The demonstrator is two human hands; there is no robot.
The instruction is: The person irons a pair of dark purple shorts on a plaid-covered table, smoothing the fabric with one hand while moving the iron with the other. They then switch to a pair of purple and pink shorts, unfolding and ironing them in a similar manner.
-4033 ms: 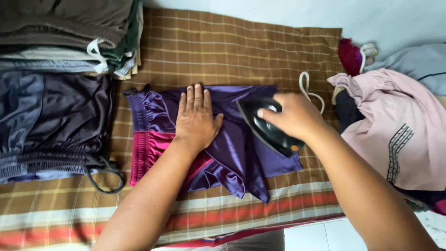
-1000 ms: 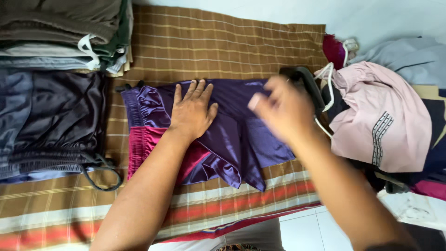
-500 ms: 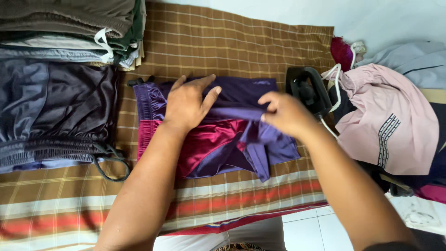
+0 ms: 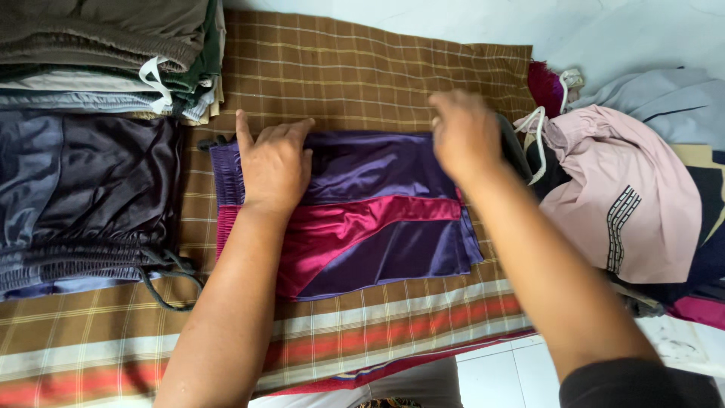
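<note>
The left hand (image 4: 273,166) lies flat and open, palm down, on the upper left part of the shorts (image 4: 362,219), fingers spread and pointing toward the top of the frame. The right hand (image 4: 464,136) sits at the upper right edge of the shorts; it is motion-blurred, and it cannot be told whether it is open or closed on the fabric.

The shorts are purple with a magenta panel. They lie folded at the centre of the frame on the checked cloth (image 4: 362,68), which is brown with pale lines and has red and cream stripes along its lower edge.

Just behind the right hand, a dark iron (image 4: 517,147) is partly hidden; only its edge shows.

At the upper left of the frame stands a stack of folded clothes (image 4: 106,53) in brown, grey and green tones. Below it, at the left edge, lies a dark folded garment (image 4: 91,204) with a drawstring (image 4: 170,276) trailing onto the cloth.

At the right of the frame lies a pile of unfolded clothes, with a pink garment (image 4: 627,196) on top and a grey garment (image 4: 664,98) behind it. White floor tile (image 4: 498,374) shows at the bottom centre.
</note>
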